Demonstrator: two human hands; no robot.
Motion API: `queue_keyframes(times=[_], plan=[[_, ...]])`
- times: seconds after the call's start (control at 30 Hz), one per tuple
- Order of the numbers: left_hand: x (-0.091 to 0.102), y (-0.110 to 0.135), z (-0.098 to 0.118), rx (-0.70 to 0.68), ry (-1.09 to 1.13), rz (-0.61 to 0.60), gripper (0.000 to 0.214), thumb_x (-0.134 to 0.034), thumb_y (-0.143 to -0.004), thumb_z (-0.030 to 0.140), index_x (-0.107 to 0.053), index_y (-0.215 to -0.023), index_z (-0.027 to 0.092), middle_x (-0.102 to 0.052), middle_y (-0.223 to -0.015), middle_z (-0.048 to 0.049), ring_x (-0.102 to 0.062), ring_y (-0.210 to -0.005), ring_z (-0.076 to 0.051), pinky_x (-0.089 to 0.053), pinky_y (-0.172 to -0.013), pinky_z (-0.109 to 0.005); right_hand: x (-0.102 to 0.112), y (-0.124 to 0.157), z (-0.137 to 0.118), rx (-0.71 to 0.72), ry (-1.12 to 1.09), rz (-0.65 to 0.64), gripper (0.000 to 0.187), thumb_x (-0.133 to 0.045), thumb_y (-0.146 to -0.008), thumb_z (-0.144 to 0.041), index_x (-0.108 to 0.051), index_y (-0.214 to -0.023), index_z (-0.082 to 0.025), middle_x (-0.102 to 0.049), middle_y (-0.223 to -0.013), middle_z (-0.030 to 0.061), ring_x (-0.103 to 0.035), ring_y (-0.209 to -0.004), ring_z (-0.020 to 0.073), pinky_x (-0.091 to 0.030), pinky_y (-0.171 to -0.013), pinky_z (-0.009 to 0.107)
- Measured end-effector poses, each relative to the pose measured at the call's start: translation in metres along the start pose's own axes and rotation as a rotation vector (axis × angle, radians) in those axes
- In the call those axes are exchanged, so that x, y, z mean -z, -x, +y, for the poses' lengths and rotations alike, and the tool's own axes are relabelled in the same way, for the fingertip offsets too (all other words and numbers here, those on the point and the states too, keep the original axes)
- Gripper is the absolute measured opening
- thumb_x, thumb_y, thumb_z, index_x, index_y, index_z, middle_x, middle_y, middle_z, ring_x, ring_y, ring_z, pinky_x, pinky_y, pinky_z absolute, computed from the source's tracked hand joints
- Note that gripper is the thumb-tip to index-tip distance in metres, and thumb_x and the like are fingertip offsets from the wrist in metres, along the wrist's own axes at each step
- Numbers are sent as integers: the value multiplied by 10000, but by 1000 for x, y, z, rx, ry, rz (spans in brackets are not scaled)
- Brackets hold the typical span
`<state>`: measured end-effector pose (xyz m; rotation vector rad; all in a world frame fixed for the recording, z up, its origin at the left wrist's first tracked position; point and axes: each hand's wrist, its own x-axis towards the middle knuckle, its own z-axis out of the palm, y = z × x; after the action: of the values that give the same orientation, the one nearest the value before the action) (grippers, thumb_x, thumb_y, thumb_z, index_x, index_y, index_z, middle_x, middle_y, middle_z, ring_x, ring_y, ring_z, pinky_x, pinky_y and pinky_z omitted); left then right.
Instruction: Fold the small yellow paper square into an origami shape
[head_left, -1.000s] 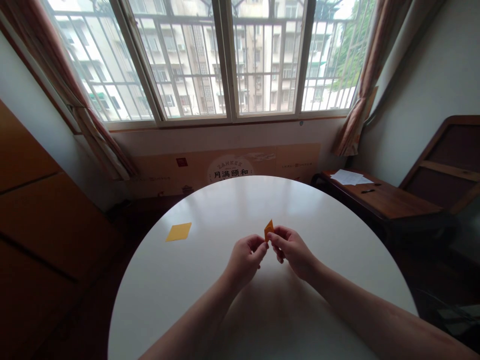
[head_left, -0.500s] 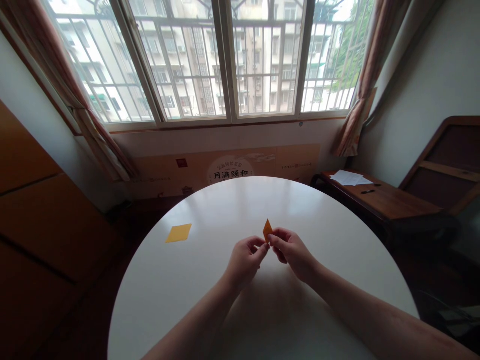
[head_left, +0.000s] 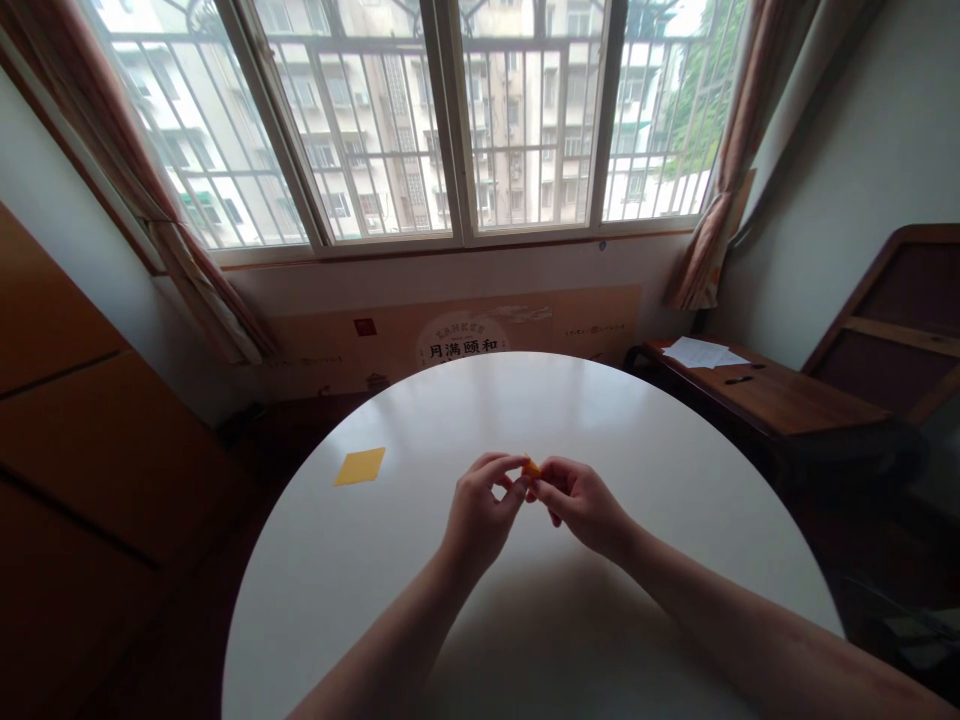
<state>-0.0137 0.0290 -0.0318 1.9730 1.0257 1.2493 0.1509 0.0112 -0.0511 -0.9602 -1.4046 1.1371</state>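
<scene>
Over the middle of a round white table [head_left: 675, 500], my left hand [head_left: 476, 510] and my right hand [head_left: 581, 500] meet fingertip to fingertip. Both pinch a small folded orange paper [head_left: 531, 467], of which only a sliver shows between the fingers. A flat yellow paper square [head_left: 360, 466] lies on the table to the left, well apart from both hands.
A dark wooden side table [head_left: 780, 400] with white sheets [head_left: 701, 352] and a pen stands at the right, beside a wooden chair frame [head_left: 892, 320]. Behind the table, a printed cardboard panel [head_left: 457, 335] leans under the barred window. A wooden cabinet [head_left: 67, 450] fills the left.
The orange paper stood up as a pointed diamond above the fingers; now it is tipped down and mostly hidden between them. My left hand's fingers have lifted and curled over it.
</scene>
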Motion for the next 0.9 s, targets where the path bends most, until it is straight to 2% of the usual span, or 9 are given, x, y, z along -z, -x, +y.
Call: queue_keyframes(times=[0.33,0.53,0.73,0.9], plan=[[-1,0,0,15,83,30,88,-668,-812,200,-755,-818,196,-706,-924,-74,-661,-703,-167,-517,-467,-203,0,1,0,6,-7,-24,289,-643,-877,-456,-661,-846,-168,-689,-737,28,-522,-493,106,-422,-450,232],[2,1,2,-1,86,2,115,-672,-828,235,-782,-828,203,-724,-931,-80,-667,-690,-163,-511,-475,-205,-2,3,-8,-15,-76,-12,342,-672,-842,-506,-668,-804,-166,-679,-716,23,-524,-478,98,-394,-431,222],[4,0,3,28,92,-28,122,-659,-820,219,-780,-825,201,-716,-785,-58,-640,-645,-160,-508,-487,-217,-2,4,-8,-53,-127,-28,328,-649,-857,-480,-669,-802,-157,-704,-758,45,-534,-463,89,-316,-368,190],[4,-2,2,30,77,-10,114,-677,-802,232,-786,-818,203,-714,-773,-58,-622,-629,-162,-515,-493,-232,-1,4,-7,-83,-159,-44,370,-603,-877,-518,-661,-818,-157,-709,-793,54,-564,-486,102,-333,-355,184]])
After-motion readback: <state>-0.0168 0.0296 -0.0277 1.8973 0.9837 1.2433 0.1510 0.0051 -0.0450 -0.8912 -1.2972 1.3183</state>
